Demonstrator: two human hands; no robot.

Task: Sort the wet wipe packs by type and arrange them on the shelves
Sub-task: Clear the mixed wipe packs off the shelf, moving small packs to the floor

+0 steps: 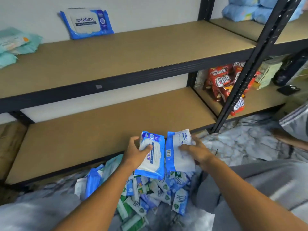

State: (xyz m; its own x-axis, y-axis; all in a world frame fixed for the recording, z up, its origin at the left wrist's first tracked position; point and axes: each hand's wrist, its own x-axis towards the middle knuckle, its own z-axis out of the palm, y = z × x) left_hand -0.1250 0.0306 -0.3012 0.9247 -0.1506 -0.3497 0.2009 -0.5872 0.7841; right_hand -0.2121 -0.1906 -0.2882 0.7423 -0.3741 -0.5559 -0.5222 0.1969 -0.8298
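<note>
Above pile [150,197], hands [135,154] [198,152] gripping blue packs [155,160] [178,160]

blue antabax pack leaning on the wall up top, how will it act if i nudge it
The antabax pack stands on one edge against the wall, so a nudge probably tips it flat onto the shelf. Its glossy film likely slides easily. The crimped ends suggest a soft pack that bends.

The lower shelf [100,134] lay open along its front edge; on the upper shelf [133,52], a blue pack [86,22] and teal packs [16,44] crowded the back-left corner.
</note>
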